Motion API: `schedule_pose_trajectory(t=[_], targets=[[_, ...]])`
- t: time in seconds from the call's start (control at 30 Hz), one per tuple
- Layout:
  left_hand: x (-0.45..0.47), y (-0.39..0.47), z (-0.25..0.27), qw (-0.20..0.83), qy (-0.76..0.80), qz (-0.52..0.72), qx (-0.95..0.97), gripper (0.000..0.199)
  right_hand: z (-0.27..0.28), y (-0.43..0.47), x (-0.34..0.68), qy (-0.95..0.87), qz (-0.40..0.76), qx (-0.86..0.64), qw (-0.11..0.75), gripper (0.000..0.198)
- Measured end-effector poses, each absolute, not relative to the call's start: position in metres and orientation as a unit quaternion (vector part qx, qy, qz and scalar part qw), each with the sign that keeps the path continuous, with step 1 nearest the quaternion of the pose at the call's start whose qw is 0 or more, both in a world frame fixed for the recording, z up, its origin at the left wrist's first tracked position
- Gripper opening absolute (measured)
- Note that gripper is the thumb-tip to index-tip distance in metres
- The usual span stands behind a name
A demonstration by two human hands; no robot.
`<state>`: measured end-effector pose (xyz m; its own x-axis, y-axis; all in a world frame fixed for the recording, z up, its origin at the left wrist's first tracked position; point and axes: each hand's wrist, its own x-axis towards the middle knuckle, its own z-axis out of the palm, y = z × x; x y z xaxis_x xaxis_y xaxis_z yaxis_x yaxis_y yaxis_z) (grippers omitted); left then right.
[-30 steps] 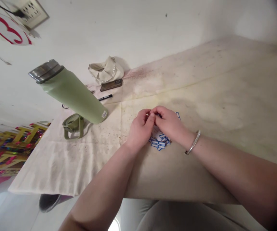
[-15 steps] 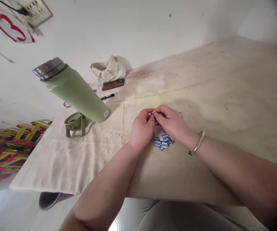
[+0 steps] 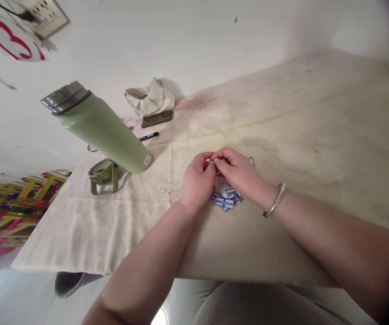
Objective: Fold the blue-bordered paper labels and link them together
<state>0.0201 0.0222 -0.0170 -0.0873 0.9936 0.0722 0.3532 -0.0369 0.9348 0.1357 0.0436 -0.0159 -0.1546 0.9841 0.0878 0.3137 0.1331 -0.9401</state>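
Note:
My left hand (image 3: pixel 199 178) and my right hand (image 3: pixel 237 169) meet above the table, thumbs and fingers pinched together at their tips. Between them shows a bit of a small white label with a blue border (image 3: pixel 217 171), mostly covered by the fingers. Just below the hands lies a loose pile of similar blue-bordered labels (image 3: pixel 227 201), overlapping on the cloth. Another blue-edged label (image 3: pixel 252 160) peeks out beyond my right hand. A silver bracelet (image 3: pixel 275 201) circles my right wrist.
A tall green tumbler (image 3: pixel 103 131) stands left, with its green handled lid (image 3: pixel 104 176) beside it. Farther back are a black marker (image 3: pixel 149 136), a phone (image 3: pixel 157 118) and a cream handbag (image 3: pixel 150 98) against the wall. Cream cloth (image 3: pixel 140 234) covers the table.
Both hands keep nearly the same pinch, with only slight finger movement. The whole view has shifted a little, so everything appears slightly farther left.

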Motion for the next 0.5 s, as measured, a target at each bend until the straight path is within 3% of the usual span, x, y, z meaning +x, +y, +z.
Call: schedule_pose_trajectory(t=[0.5], targets=[[0.0224,0.0208,-0.0155,0.385,0.595,0.444,0.549,0.024,-0.0161,0.0437,0.1355,-0.639,0.419,-0.512,0.391,0.017]])
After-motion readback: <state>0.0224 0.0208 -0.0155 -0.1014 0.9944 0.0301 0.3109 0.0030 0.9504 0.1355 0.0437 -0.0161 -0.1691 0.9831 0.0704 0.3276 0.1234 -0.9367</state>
